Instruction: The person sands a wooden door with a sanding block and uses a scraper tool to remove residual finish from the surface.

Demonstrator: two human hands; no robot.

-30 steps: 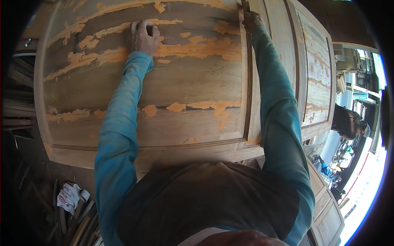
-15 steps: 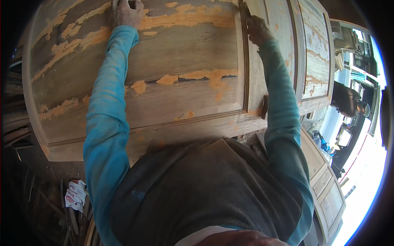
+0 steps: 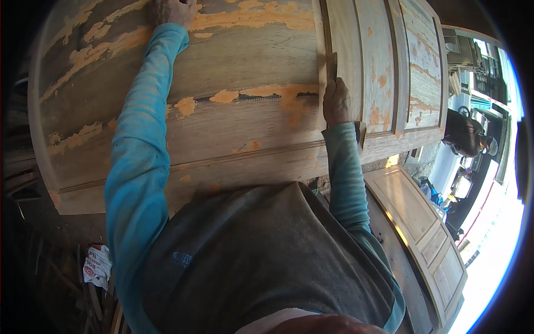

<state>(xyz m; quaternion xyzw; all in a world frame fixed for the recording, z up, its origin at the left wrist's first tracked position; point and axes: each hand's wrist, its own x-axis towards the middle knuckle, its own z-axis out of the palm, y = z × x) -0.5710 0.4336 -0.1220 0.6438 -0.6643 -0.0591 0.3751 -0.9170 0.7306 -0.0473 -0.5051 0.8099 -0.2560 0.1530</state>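
Neighbouring the filler-streaked door (image 3: 250, 119) is another panelled door (image 3: 418, 227)

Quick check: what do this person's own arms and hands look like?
The left sleeve is long, wrinkled and blue, with pale, dusty-looking patches; the right sleeve is long and a duller teal. The left hand and right hand wear no gloves.

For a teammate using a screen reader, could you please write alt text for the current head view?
The right hand holds a thin brown piece beside moulding on a panelled wooden door marked with orange patches. The left hand, partly cut off, is at the picture's top edge; another panelled door shows at lower right.
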